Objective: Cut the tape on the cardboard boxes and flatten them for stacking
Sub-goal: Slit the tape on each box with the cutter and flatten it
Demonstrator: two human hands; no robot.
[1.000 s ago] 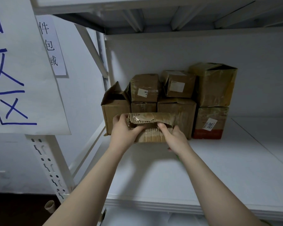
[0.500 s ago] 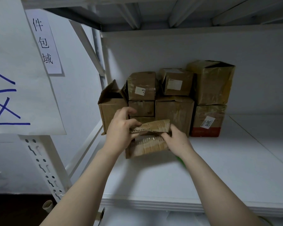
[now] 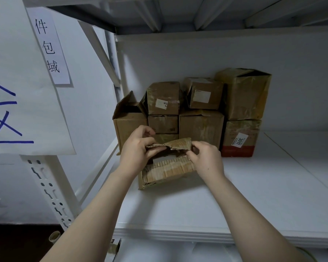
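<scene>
A small tape-covered cardboard box (image 3: 167, 170) rests on the white shelf (image 3: 206, 205) in front of me, its top flap (image 3: 178, 144) lifted and torn at the edge. My left hand (image 3: 138, 150) pinches the left end of that flap. My right hand (image 3: 206, 157) grips the flap's right end and the box's upper right corner. The inside of the box looks dark. Behind it stands a stack of several brown boxes (image 3: 201, 125), some taped, the leftmost open box (image 3: 129, 121) with its flaps up.
A white wall closes the back of the shelf. An upper shelf hangs overhead. A perforated white upright (image 3: 51, 191) and diagonal brace stand at the left, with paper signs (image 3: 49, 48) hanging there. Bare shelf extends right of the stack.
The box has come forward and down from the stack toward me. Its top flap, shut a second ago, is now pulled up and apart between both hands.
</scene>
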